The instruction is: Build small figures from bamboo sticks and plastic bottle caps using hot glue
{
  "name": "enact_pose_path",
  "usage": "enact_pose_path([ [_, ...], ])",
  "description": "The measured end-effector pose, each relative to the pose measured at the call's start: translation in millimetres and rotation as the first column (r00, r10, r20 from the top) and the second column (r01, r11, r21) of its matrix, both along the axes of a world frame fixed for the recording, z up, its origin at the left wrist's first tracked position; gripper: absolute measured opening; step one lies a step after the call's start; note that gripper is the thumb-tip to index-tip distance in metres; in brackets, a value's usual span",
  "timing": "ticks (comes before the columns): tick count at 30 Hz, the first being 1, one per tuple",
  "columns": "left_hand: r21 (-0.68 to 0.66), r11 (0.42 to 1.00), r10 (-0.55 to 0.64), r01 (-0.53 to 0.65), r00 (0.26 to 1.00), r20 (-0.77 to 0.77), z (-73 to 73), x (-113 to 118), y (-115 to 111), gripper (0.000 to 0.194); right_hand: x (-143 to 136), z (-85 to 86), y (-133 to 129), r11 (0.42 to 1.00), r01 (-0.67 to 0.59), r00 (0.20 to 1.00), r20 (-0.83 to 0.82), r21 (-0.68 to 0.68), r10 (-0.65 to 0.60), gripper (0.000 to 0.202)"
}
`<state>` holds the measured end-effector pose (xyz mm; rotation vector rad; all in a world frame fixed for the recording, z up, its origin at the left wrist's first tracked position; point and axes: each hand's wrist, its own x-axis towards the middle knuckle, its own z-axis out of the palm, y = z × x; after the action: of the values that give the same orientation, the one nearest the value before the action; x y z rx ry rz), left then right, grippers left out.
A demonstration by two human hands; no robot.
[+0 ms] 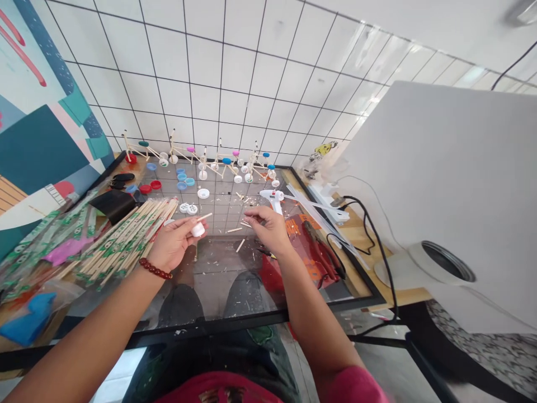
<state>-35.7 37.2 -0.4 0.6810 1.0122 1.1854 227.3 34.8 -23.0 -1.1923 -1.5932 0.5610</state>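
Observation:
A white bottle cap [198,229] with a short piece of wooden stick [205,217] at its top is pinched between the thumb and fingers of my left hand [174,240]. To the right, above the table, is my right hand [268,226], its thumb and fingertips drawn together. Whatever they hold, if anything, is too small to make out. Cut stick pieces [240,245] lie on the glass between and below the hands. Just beyond my right hand a white glue gun [272,196] rests on the table.
Several small stick-and-cap tricycle models [226,161] line the back edge. Blue caps [182,177], red caps [155,184] and white caps [203,193] lie before them. Wrapped chopsticks [126,240] are heaped at left. Red-handled pliers [325,257], clear glue sticks [314,204] and a black cable [377,235] are at right.

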Motion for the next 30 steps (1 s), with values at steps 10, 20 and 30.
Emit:
enact_pose_path([
  [10, -0.076, 0.994, 0.078, -0.074, 0.995, 0.054, -2.2, -0.5, 4.6, 0.008, 1.1, -6.8, -7.3, 0.951, -0.189, 0.771, 0.563, -0.245, 0.298, 0.022],
  [20, -0.128, 0.99, -0.054, 0.061, 0.997, 0.053, -6.0, 4.2, -4.0, 0.01, -52.1, -13.7, -14.2, 0.951, -0.305, 0.899, 0.316, -0.05, 0.304, 0.016],
  [30, -0.142, 0.986, -0.081, 0.086, 0.996, 0.039, -10.3, 9.0, -5.8, 0.014, -59.1, -37.2, -5.0, 0.936, -0.26, 0.96, -0.164, -0.237, 0.225, 0.04],
])
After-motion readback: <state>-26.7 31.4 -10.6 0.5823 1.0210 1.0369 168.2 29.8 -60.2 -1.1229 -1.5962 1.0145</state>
